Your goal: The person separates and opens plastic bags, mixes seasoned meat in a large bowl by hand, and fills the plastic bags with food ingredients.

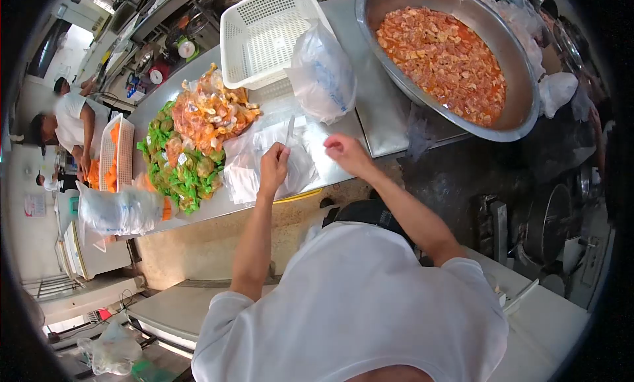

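Note:
My left hand (274, 168) is closed around the lower end of a thin pale strip (289, 129), which sticks up from the fingers; its kind is unclear. Beneath it, flat clear plastic bags (241, 170) lie in a stack at the table's near edge. My right hand (348, 154) hovers to the right of the stack, fingers loosely curled with a gap between the tips and nothing visible in them. Beyond the hands sits a puffed plastic bag with blue print (323, 75). Left of the stack are a pile of orange filled bags (214, 111) and green-tied filled bags (175, 160).
A large metal basin (522, 114) of red marinated meat pieces stands at the right. A white perforated basket (241, 71) is at the back of the metal table (337, 134). At far left, a co-worker (76, 121) stands by another basket (125, 157).

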{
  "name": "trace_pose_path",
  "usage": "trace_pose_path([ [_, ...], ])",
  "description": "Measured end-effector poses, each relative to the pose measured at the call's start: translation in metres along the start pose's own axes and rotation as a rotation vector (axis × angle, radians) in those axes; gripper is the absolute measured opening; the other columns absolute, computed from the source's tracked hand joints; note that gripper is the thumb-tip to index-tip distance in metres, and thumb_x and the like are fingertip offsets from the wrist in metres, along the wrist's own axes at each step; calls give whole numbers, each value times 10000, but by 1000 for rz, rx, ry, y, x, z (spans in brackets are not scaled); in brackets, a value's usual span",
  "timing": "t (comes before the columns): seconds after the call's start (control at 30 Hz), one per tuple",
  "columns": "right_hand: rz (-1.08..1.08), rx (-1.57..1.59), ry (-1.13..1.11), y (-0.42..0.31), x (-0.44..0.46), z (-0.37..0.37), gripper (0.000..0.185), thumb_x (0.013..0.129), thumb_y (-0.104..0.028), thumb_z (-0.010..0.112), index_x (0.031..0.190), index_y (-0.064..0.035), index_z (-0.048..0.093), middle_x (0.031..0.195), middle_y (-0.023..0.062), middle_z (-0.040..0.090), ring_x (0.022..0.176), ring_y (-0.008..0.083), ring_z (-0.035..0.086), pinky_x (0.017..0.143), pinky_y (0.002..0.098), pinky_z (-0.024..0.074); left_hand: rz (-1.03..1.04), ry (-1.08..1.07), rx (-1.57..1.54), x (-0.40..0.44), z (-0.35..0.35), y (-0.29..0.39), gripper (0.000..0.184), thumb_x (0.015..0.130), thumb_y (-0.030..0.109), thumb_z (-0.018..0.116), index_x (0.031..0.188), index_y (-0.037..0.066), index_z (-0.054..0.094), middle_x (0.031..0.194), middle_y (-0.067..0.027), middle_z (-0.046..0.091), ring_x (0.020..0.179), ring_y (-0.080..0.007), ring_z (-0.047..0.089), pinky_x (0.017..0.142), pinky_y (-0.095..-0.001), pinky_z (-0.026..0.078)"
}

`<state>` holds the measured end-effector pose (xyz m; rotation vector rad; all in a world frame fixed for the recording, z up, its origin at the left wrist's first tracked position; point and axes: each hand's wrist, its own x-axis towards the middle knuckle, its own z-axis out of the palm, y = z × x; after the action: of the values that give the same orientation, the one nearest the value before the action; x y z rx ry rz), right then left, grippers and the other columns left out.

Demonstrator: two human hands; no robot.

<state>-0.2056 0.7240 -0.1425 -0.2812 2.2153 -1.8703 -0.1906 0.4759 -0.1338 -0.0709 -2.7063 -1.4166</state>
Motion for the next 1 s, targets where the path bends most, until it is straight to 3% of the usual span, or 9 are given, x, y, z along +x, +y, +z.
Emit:
trace_pose_path([
  [0.27,-101,-136,-166,-54,3,22,379,725,-299,819,692,-4,583,608,79,552,590,155,511,549,355,430,-120,-78,-308,-18,3,84,224,946,232,648,923,17,591,701,-9,581,623,-86,513,554,-241,415],
  [0.3,-119,-159,-164,-60,-2,16,387,719,-300,822,678,-12,568,600,58,530,587,142,483,537,349,415,-326,-244,-405,-17,-4,93,223,951,263,629,907,50,577,806,-34,622,709,-119,569,636,-271,464],
  [0.4,-70,32,75,-56,-5,-5,387,766,-231,802,620,-59,488,603,-31,473,597,93,414,512,298,360,-427,8,-1083,-8,-2,111,241,947,299,583,846,83,551,862,-65,630,787,-155,579,742,-333,476],
  [0.53,-128,265,467,-101,7,-80,251,804,-96,746,736,-77,505,709,-25,531,676,80,513,601,253,440,-93,-681,-1470,-7,-30,167,224,917,265,507,807,71,528,815,-99,623,817,-227,583,760,-396,453],
  [0.57,-187,429,490,-129,9,-93,232,809,-63,741,773,-77,512,744,-5,551,683,93,521,601,259,447,-162,-778,-1375,-7,-34,184,226,909,253,521,823,49,563,808,-97,617,762,-238,566,729,-371,444],
  [0.67,-610,539,-10,-250,-27,-121,212,798,-12,719,799,-66,514,759,41,590,691,146,566,641,270,471,-8,-291,-309,15,-54,232,180,873,212,598,839,35,600,767,-79,599,726,-281,579,684,-398,446],
  [0.73,-738,101,-145,-281,-31,-125,181,804,-29,681,806,-52,501,766,75,597,687,182,581,657,290,471,788,225,117,54,-76,251,183,821,159,635,924,8,634,801,-138,613,760,-339,591,681,-435,438],
  [0.9,-695,-790,-24,-210,60,-126,71,759,-1,512,827,-22,508,848,157,547,829,355,548,748,396,452,653,-24,162,142,-60,204,287,712,156,650,949,-7,652,926,-204,648,882,-421,595,807,-477,464],
  [1.0,-775,-559,131,-122,74,-117,107,716,22,499,816,-14,505,861,161,531,871,381,532,761,437,441,537,-95,199,132,-20,105,171,714,141,649,834,23,678,905,-207,671,900,-421,600,864,-438,466],
])
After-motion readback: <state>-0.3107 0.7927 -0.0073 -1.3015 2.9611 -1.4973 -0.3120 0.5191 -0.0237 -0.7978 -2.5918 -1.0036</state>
